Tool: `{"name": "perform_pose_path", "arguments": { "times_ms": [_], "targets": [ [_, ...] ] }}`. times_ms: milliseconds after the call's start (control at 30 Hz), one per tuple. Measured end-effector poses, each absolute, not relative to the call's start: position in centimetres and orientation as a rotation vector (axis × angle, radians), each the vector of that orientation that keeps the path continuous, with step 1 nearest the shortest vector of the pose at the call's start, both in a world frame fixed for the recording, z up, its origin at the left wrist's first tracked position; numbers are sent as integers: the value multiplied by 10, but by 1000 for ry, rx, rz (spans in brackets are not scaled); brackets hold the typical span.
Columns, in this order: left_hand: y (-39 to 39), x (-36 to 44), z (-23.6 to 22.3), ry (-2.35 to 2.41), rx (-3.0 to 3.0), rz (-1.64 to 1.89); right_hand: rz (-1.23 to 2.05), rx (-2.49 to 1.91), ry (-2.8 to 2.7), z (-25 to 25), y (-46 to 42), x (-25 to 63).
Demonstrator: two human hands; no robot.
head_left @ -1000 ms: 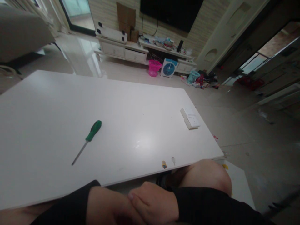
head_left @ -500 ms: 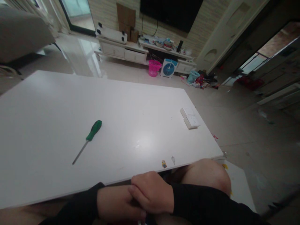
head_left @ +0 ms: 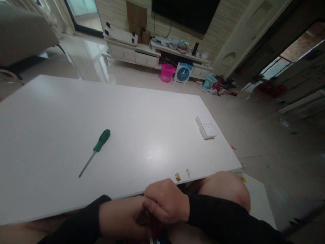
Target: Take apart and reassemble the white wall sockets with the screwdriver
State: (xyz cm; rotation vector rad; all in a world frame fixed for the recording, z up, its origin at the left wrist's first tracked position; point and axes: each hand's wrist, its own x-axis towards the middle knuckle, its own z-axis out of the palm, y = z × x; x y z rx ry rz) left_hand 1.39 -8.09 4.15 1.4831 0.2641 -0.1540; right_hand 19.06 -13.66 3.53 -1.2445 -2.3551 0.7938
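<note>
Below the near edge of the white table (head_left: 132, 112), my two hands are close together over my lap. My right hand (head_left: 167, 201) is closed, its fingers curled down and its thumb pointing left. Against it lies my left hand (head_left: 124, 218), also closed, lower and partly in shadow. Between them shows something dark and reddish with a small pale, shiny bit at the bottom; what it is I cannot make out. A screwdriver (head_left: 101, 140) with a green handle lies on the table, its tip towards me. At the right sits a white socket panel (head_left: 207, 128).
A small yellow cartoon sticker (head_left: 177, 177) and a pale sticker (head_left: 188, 173) are by the table's near edge. My bare knee (head_left: 225, 189) is at the right. Beyond stand a TV cabinet (head_left: 124, 52), a pink basket (head_left: 167, 73) and a blue fan (head_left: 182, 73).
My hands have risen slightly and come apart a little at the bottom, so more of the dark, reddish thing between them shows. The screwdriver and socket panel have not moved.
</note>
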Motion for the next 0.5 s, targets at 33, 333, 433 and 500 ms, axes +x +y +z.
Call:
{"name": "perform_pose_path", "arguments": {
  "times_ms": [33, 333, 433, 500],
  "targets": [
    [-80, 13, 39, 350, 1531, -59, 834, -1250, -2234, 37, -134, 193],
    [-76, 8, 32, 611, 1822, 580, 717, -1234, -1692, 38, -127, 203],
    [-77, 6, 30, 588, 1859, 637, 739, -1205, -1737, 32, -129, 202],
    [-78, 6, 28, 569, 1877, 664, 731, -1183, -1757, 30, -129, 202]
  ]
}}
